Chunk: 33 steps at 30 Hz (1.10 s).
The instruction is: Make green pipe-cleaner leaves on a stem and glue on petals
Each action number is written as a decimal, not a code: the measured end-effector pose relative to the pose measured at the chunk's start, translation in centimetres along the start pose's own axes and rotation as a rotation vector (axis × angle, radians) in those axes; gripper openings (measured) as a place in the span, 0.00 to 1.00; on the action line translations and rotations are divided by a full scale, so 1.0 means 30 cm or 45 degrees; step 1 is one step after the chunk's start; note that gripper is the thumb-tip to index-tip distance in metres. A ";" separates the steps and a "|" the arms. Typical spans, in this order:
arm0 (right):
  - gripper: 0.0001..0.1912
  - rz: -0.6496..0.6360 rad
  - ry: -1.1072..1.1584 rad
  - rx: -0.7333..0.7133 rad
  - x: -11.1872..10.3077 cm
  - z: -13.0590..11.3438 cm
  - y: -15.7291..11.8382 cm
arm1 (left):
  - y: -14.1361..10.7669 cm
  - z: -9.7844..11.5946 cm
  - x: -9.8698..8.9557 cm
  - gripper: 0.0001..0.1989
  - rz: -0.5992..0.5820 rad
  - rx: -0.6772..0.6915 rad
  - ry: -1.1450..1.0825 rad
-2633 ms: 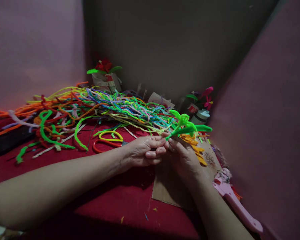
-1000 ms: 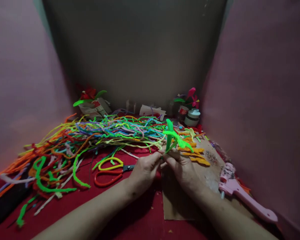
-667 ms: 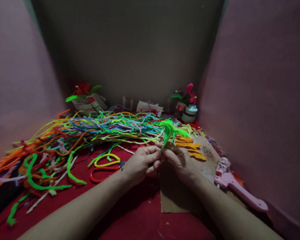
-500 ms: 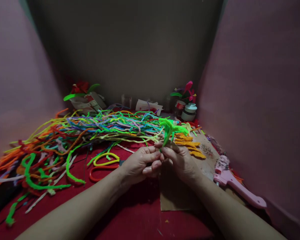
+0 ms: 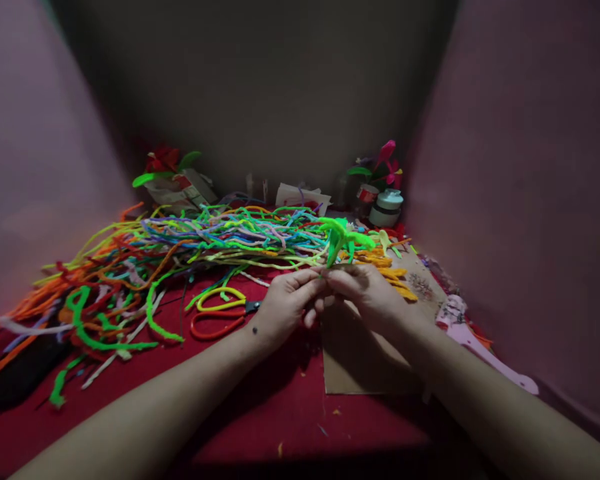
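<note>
Both hands' fingers, left [image 5: 290,303] and right [image 5: 370,293], pinched nearly closed on stem of green flower [image 5: 337,240]; petals above fingertips. Uneven twisting could splay petals; loose grip could drop it.

At the centre of the frame, both hands, the left hand [image 5: 291,303] and the right hand [image 5: 367,293], pinch the base of a green pipe-cleaner flower [image 5: 339,239]; scissors [image 5: 223,313] lie left of them, a pink glue gun [image 5: 485,350] at lower right.

Left hand [image 5: 293,300], right hand [image 5: 367,290] together, fingers pinched; forearms angled inward.
</note>
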State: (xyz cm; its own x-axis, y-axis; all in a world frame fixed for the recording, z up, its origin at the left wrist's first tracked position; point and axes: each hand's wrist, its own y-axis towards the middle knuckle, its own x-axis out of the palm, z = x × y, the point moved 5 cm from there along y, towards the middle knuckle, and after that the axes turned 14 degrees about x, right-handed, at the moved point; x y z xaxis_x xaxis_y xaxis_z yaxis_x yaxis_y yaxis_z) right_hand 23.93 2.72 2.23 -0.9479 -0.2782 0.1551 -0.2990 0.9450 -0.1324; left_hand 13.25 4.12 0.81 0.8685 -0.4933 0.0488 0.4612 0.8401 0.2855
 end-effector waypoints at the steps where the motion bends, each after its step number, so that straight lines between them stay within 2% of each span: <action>1: 0.16 -0.061 0.022 0.019 0.003 0.003 0.011 | 0.003 -0.007 -0.001 0.13 0.004 -0.023 -0.071; 3: 0.15 -0.084 0.077 0.031 -0.001 0.013 0.035 | 0.008 -0.020 0.000 0.14 0.001 -0.063 -0.258; 8: 0.16 0.075 0.130 0.007 -0.027 0.043 0.052 | 0.004 -0.041 0.017 0.12 -0.110 -0.196 -0.718; 12: 0.12 0.099 0.115 -0.018 -0.032 0.054 0.033 | -0.008 -0.037 0.034 0.11 -0.217 -0.283 -0.791; 14: 0.11 0.123 0.137 -0.045 -0.032 0.056 0.025 | -0.006 -0.034 0.030 0.12 -0.200 -0.233 -0.613; 19: 0.11 0.299 0.067 -0.109 -0.035 0.066 0.017 | -0.007 -0.014 -0.012 0.07 0.020 0.118 0.305; 20: 0.10 0.331 0.042 -0.118 -0.036 0.069 0.017 | -0.010 -0.013 -0.015 0.05 0.044 0.162 0.408; 22: 0.10 0.359 0.005 -0.127 -0.037 0.074 0.021 | -0.012 -0.021 -0.015 0.06 0.047 0.165 0.440; 28: 0.12 0.288 0.018 -0.060 -0.036 0.084 0.024 | 0.006 -0.049 0.005 0.14 -0.021 -0.054 -0.199; 30: 0.14 0.266 0.008 -0.037 -0.035 0.079 0.019 | 0.008 -0.053 0.016 0.14 -0.036 -0.112 -0.425; 33: 0.10 0.324 -0.075 -0.107 -0.045 0.056 0.008 | 0.002 -0.058 0.033 0.11 -0.076 -0.198 -0.688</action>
State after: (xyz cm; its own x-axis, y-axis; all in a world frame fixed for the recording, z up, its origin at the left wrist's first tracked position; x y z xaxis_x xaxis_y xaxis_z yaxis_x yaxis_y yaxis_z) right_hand 24.95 3.05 0.34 -0.9969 -0.0374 0.0696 -0.0428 0.9961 -0.0776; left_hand 14.45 4.09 -0.80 0.6426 -0.5517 0.5318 0.5633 0.8106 0.1602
